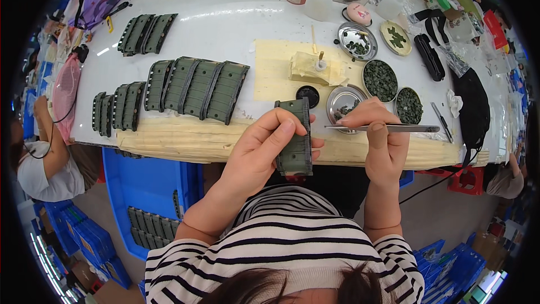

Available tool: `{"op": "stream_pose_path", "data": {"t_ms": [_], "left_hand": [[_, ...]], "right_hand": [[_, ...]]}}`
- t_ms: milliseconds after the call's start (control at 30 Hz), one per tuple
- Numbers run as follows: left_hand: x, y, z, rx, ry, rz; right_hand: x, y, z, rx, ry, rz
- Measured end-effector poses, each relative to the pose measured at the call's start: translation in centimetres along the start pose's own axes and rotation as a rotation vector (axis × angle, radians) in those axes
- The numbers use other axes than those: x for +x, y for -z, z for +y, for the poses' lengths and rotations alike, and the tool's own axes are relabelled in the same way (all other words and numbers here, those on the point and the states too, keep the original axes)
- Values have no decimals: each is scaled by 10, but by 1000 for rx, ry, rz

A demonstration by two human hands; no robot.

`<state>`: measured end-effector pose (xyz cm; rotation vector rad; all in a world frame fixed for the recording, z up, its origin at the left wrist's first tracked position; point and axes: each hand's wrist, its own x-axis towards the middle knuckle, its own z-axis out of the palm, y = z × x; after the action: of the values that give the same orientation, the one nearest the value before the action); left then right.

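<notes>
My left hand [262, 145] is closed round a curved, dark green ribbed panel [295, 157] with a dark toothed edge, held over the table's front edge. In my right hand [382, 138] is a pair of metal tweezers [413, 128], its tips pointing left toward the panel. I cannot make out anything between the tips. Beyond my right fingers lies a round metal dish [340, 101] with a few dark green pieces in it. Two round tins, one larger [380, 80] and one smaller [409, 106], are full of such pieces. A small black round dish [307, 96] sits beyond the panel.
Several similar green panels [197, 90] lie on the table to the left. A tape-wrapped block [318, 68] with a stick stands mid-table. A blue bin [149, 191] below holds more panels. Another knife-like tool [441, 123] and a black pouch [429, 57] are at right. Other people sit at both sides.
</notes>
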<state>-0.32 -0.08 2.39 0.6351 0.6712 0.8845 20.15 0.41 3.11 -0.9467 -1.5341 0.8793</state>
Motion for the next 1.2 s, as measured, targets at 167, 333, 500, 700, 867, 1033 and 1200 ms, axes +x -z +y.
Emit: {"op": "stream_pose_path", "data": {"t_ms": [167,333,500,700,867,1033,1200], "left_hand": [[0,-1,-2,-232,152,-178],[0,0,0,-192,139,-188],[2,1,-1,-240,88,-145],[2,1,-6,-172,74,-47],[1,1,-6,-178,79,-25],[1,0,-6,-200,85,-20],[1,1,-6,-192,80,-29]], "right_hand": [[5,-13,-7,98,-15,-107],[4,-15,-4,65,-9,-100],[-3,-21,-18,-178,214,-91],[-7,-27,-29,-502,404,-170],[-5,-30,-23,-554,530,-164],[-5,-29,-21,-568,564,-171],[-5,-29,-24,-556,536,-177]]}}
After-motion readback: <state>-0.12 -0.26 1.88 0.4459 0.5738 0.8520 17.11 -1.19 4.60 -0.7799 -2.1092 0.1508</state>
